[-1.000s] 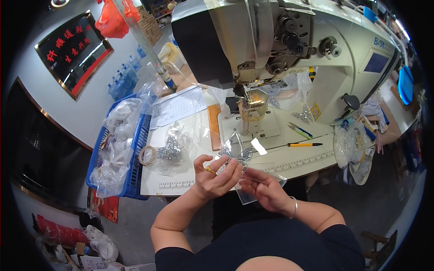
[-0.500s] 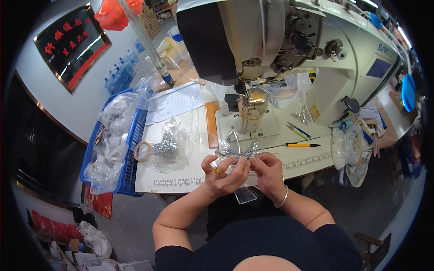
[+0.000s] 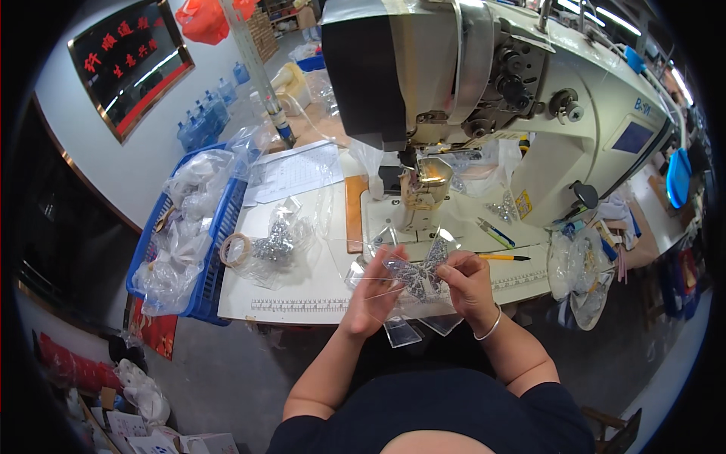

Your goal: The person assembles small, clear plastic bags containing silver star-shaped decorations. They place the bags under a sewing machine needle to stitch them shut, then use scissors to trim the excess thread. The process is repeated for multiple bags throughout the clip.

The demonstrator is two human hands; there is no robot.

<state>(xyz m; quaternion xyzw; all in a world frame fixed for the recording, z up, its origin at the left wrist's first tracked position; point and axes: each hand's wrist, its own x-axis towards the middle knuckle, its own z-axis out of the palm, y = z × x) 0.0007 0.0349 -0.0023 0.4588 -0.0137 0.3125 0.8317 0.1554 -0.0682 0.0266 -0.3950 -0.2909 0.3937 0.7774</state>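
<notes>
We have a silver butterfly-shaped piece (image 3: 420, 278) up in front of the chest, over the near edge of the white table (image 3: 333, 274). Our right hand (image 3: 467, 281) pinches its right wing between thumb and fingers, and a pale bracelet (image 3: 490, 325) circles that wrist. Our left hand (image 3: 372, 297) stands open beside the left wing, fingers straight and not curled around anything; thin threads cross it, and we cannot tell how firmly it touches the wing. Clear plastic flaps (image 3: 401, 332) show around the piece, some below the hands, and we cannot tell how they are joined to it.

Just beyond the hands we see the sewing machine (image 3: 427, 184), with a brown strip (image 3: 354, 216) left of its bed. To the right lie a yellow-and-black pen (image 3: 507, 257), small snips (image 3: 495, 233) and another silver piece (image 3: 502, 208). A printed ruler (image 3: 299, 305) follows the table's near edge. On the left we find a clear bag of silver pieces (image 3: 274, 246), touching or just beside a tape roll (image 3: 225, 247), with paper sheets (image 3: 299, 174) behind. Farther left a blue basket (image 3: 218, 261) holds crumpled clear bags (image 3: 184, 238), and blue water bottles (image 3: 203, 121) stand by the wall
</notes>
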